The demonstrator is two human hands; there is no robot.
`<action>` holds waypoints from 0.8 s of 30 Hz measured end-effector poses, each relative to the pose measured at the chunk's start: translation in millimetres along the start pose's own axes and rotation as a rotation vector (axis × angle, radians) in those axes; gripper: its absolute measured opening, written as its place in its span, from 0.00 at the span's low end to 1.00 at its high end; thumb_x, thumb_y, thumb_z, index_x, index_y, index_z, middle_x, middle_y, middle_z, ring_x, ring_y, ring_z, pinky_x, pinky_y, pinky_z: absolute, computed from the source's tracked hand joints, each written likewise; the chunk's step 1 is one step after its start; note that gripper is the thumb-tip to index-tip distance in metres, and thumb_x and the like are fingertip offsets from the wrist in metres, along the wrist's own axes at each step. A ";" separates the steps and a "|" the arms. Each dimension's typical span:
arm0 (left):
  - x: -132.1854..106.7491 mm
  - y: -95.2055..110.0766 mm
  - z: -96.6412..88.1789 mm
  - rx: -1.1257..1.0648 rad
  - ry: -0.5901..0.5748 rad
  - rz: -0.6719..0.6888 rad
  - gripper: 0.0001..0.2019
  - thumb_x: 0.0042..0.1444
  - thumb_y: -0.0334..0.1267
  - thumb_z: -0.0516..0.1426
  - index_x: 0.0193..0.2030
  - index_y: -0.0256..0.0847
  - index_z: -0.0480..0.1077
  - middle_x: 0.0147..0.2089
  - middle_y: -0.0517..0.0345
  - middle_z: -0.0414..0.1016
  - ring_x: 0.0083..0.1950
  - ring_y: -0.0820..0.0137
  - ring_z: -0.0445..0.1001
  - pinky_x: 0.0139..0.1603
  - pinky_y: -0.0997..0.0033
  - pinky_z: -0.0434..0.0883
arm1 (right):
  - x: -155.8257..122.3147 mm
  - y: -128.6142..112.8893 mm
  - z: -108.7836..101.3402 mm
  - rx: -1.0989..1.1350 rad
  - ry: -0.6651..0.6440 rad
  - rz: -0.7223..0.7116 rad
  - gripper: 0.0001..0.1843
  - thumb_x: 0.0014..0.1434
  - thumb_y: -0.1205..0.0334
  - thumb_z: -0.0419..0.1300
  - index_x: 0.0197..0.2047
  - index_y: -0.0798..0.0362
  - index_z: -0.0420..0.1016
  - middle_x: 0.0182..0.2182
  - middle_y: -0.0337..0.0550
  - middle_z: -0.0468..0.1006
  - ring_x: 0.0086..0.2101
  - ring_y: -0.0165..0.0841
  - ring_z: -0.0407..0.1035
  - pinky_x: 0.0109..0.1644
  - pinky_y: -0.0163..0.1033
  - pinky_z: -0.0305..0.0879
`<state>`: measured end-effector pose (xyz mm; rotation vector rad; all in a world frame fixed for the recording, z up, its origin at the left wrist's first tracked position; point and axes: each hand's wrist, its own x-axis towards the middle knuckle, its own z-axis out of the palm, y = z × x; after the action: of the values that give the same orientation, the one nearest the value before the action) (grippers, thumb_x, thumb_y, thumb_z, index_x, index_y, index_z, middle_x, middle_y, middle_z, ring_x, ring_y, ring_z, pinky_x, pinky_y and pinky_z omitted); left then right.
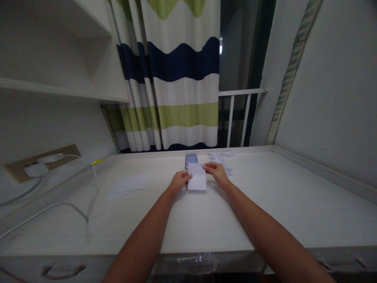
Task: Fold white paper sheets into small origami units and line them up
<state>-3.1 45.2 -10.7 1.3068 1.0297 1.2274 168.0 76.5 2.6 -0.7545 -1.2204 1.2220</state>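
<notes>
A small white rectangle of paper [197, 179] is held upright between both hands above the desk. My left hand [180, 180] pinches its left edge, thumb in front. At its upper right corner my right hand [216, 171] grips it between thumb and fingers. Just behind the paper lies a phone [191, 158] with its screen lit, partly covered by the sheet. Several folded or crumpled white paper pieces [220, 158] sit in a pile behind my right hand.
Flat white sheets [128, 184] lie on the white desk [212, 224] at the left. A white cable [63, 204] runs over the desk's left side from plugs [37, 169] in a wall socket. A striped curtain [185, 90] and railing [243, 93] stand behind.
</notes>
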 end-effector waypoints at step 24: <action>2.5 -3.3 0.0 0.016 -0.032 -0.011 0.13 0.35 0.39 0.62 0.27 0.31 0.71 0.25 0.54 0.72 0.26 0.71 0.69 0.29 0.71 0.64 | -2.1 -2.2 1.8 0.035 0.022 -0.017 0.12 0.33 0.57 0.65 0.21 0.56 0.70 0.19 0.36 0.73 0.22 0.26 0.66 0.31 0.35 0.65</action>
<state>-2.6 48.1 -13.7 1.3273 1.0244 1.1880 167.1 73.7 4.6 -0.7295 -1.1821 1.2152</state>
